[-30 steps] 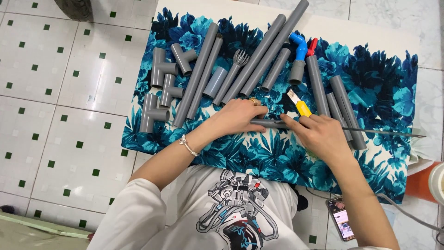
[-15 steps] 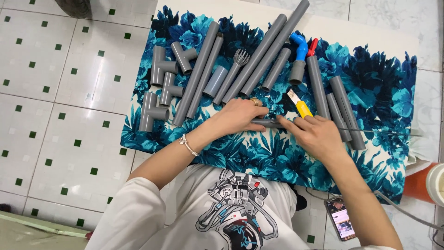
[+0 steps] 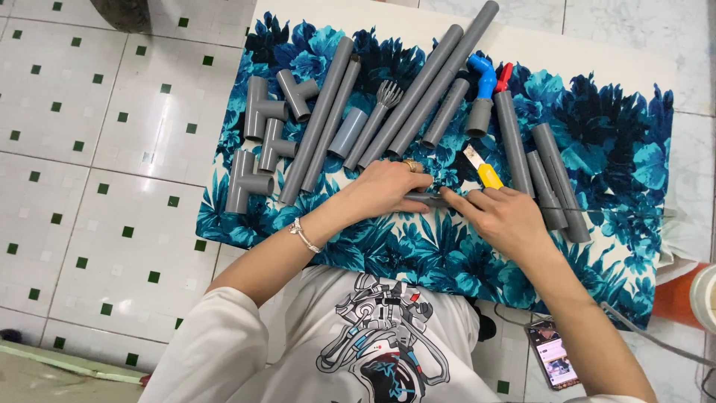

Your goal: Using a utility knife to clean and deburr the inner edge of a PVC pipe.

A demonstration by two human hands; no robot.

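Pipe, a short grey length, lies flat on the blue floral cloth right in front of you, pinned between both hands so it cannot roll. Your left hand is closed over its left end, palm down; your right hand pinches the other end with loosely curled fingers. Just beyond sits a yellow-handled tool. Longer grey pipes and tee fittings are laid out side by side farther back, within reach.
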